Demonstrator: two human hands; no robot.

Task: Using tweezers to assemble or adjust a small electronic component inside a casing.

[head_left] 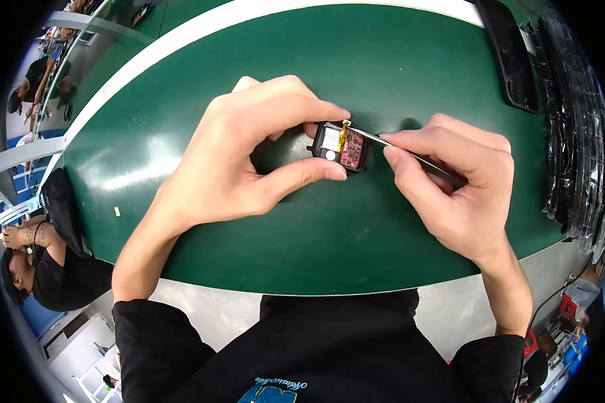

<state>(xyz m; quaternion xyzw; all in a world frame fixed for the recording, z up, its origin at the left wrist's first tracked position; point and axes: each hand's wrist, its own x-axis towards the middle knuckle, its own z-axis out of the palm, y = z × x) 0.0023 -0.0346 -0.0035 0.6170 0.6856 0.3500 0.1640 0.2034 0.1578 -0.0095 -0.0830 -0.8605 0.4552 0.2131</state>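
Fingers and thumb of the bare left hand point(232, 144) pinch a small black rectangular plastic casing point(366, 157) by its edges, over the glossy green tabletop point(249, 252). Inside its open face sit a red circuit board point(352, 149), a white rectangular block point(330, 139) and a narrow yellow ribbon point(342, 140). The bare right hand point(467, 174) grips a slim silver metal tool point(375, 138), its tip at the ribbon's upper end; whether they touch, I cannot tell. Clear-plastic-wrapped black strips point(571, 134) lie farther right
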